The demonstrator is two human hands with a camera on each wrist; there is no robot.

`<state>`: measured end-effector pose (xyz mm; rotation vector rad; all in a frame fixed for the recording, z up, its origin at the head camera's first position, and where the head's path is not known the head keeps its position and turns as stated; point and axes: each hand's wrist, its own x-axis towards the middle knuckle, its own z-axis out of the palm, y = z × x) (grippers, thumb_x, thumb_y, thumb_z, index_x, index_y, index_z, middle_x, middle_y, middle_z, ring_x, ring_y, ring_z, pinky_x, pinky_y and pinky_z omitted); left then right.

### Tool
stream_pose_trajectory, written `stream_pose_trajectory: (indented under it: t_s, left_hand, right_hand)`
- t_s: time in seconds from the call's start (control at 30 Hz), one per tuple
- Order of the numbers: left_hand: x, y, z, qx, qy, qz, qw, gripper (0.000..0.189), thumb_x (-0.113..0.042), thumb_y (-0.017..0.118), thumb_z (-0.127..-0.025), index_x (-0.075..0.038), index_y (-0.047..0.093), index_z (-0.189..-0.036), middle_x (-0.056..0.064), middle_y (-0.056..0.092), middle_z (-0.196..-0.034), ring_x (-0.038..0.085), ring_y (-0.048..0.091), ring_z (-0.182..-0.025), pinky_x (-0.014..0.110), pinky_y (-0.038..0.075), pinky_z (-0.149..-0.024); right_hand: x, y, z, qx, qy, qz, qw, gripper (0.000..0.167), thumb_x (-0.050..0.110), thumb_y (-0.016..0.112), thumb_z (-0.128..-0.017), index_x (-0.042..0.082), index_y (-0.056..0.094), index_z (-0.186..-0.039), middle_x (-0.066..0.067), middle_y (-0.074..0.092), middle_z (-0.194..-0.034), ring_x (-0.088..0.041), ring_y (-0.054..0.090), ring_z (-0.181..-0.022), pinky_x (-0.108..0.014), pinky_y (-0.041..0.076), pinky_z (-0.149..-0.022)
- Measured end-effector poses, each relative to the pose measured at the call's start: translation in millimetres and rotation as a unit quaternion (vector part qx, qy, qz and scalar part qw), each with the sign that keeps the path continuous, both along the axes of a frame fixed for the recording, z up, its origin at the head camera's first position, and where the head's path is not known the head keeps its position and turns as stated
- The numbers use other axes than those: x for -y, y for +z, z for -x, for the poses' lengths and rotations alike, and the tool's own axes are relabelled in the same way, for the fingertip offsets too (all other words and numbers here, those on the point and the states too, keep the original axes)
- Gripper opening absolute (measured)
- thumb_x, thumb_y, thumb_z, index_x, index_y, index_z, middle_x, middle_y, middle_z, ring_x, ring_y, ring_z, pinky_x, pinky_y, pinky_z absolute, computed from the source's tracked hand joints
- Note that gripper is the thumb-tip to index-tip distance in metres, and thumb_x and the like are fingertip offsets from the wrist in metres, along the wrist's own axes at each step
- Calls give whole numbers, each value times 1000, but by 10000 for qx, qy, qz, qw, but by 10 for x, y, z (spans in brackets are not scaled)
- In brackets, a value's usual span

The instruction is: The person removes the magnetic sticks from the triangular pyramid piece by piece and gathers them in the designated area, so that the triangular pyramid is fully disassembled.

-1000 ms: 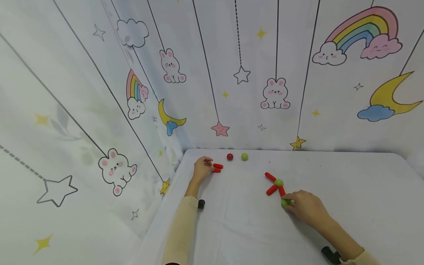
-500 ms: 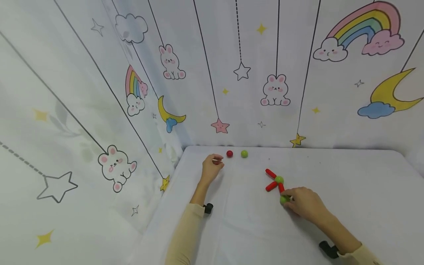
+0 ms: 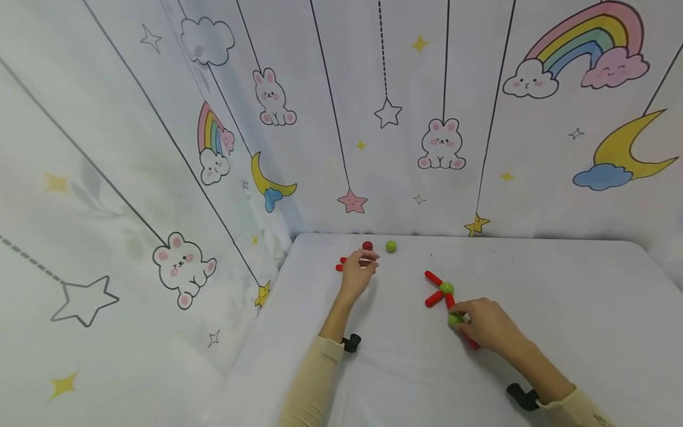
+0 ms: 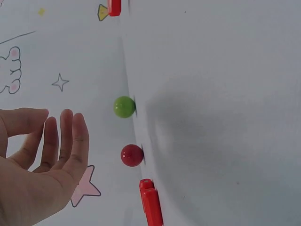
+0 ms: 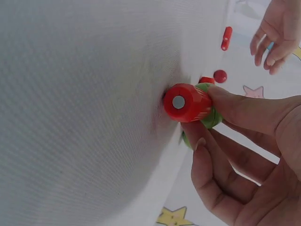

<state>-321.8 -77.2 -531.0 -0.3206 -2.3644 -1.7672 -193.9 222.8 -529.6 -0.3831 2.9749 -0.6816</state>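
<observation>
My right hand (image 3: 491,326) pinches a green ball (image 3: 455,321) between thumb and fingers. This ball belongs to a joined figure: a short red rod (image 3: 450,300) links it to another green ball (image 3: 447,288), from which two more red rods spread away. A further red rod (image 5: 188,102) extends from the held ball towards me, with a silvery disc on its end in the right wrist view. My left hand (image 3: 358,274) hovers at the table's left with nothing between its loosely bent fingers. Two loose red rods (image 4: 152,206) lie beside it, partly hidden in the head view.
A loose red ball (image 3: 367,245) and a loose green ball (image 3: 391,246) sit near the back edge of the white-covered table (image 3: 576,296). A printed curtain (image 3: 320,118) hangs behind and along the left side.
My left hand has shifted right past the loose red rods, still holding nothing. My right hand keeps its pinch on the green ball; the near red rod now shows below it.
</observation>
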Motion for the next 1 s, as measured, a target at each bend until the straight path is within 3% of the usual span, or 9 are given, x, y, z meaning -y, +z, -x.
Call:
stream_pose_trajectory:
  t_s: [0.27,0.47,0.7,0.87,1.0]
  left_hand:
    - [-62,-50,-94,283,-209,183,9992,15,-7,68,-98,-9,73,-112,6,71,-113,19,70,-96,30,61,-78]
    - [-109,-66,-155,224,-376,214,9988,16,-5,68,-98,-7,73,-112,5,71,-111,19,70,-96,30,61,-79]
    - [-160,-63,-200,336,-650,-4,9973,17,-3,68,-98,-5,73,-114,10,71,-113,19,71,-96,28,61,-79]
    - [-188,-38,-209,321,-862,-235,9955,19,-2,69,-98,-2,72,-116,19,70,-116,25,70,-99,30,62,-81]
    - [-201,-4,-232,409,-1019,-322,9934,19,-4,69,-98,-3,72,-117,18,70,-116,21,70,-98,29,61,-82]
  right_hand:
    - [15,5,6,223,25,270,9994,28,7,85,-85,5,80,-112,-8,76,-105,-21,59,-85,-31,56,-67]
    - [48,37,12,387,203,391,9983,27,5,82,-88,-1,77,-114,-6,75,-100,-15,58,-77,-24,53,-59]
    - [67,61,2,584,13,468,9972,32,-5,76,-83,-2,77,-115,-12,73,-106,-19,54,-79,-27,48,-54]
    - [57,46,11,516,35,464,9976,30,-5,82,-80,1,80,-110,-11,74,-106,-22,57,-87,-26,52,-58]
    - [63,50,22,603,51,561,9966,34,1,91,-75,3,81,-108,-5,74,-100,-21,60,-89,-27,57,-64]
